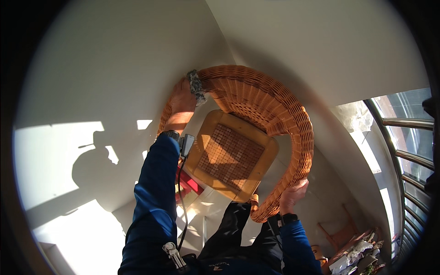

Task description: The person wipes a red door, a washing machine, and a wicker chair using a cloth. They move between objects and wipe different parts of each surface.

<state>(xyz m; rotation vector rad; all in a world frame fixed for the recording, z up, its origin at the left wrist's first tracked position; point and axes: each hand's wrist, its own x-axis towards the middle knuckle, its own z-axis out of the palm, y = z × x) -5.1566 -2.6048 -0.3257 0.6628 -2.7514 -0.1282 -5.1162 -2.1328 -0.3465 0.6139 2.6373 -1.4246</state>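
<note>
In front of me stands a brown wicker armchair [256, 94] with a curved woven back and armrest rim. A beaded seat mat [229, 156] with a tan border lies on its seat. My left hand [182, 96] presses a grey-white cloth [197, 87] onto the rim at the upper left; its fingers are closed round the cloth. On the near right, my right hand [293, 195] wraps round the outer side of the woven armrest. Part of the left armrest is hidden behind my left forearm.
Pale walls meet in a corner behind the chair. Metal window bars [412, 160] run along the right, with a crumpled white plastic bag [355, 117] on the sill. A red box [188, 185] sits beyond my left forearm. Papers and clutter [360, 254] pile up at the lower right.
</note>
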